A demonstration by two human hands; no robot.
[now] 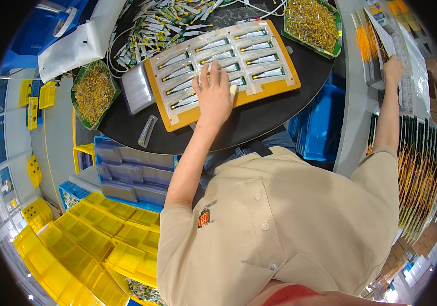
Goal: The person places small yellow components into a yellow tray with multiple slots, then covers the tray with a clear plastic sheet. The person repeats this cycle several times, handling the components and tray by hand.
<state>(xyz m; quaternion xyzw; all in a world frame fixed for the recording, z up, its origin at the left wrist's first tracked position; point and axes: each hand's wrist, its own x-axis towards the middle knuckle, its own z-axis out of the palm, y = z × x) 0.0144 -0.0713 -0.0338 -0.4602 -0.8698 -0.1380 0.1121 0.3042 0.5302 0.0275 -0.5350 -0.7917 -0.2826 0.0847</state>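
The left hand (pixel 214 94) lay flat with fingers spread, holding nothing, on an orange tray (pixel 222 71) that sat on the round black table (pixel 259 120). The tray looked stiff and light, a flat board under rows of clear packets (slippery film, probably), so its bare edges seemed the safest place to grip. The right hand (pixel 393 69) reached to a stack of sheets (pixel 376 43) on the side shelf; its grip could not be made out.

Green trays of yellow bits (pixel 94 93) at 10 o'clock, (pixel 314 23) at 1, stacked yellow bins (pixel 101 245) down at 7, blue crates (pixel 321 127) at 3.
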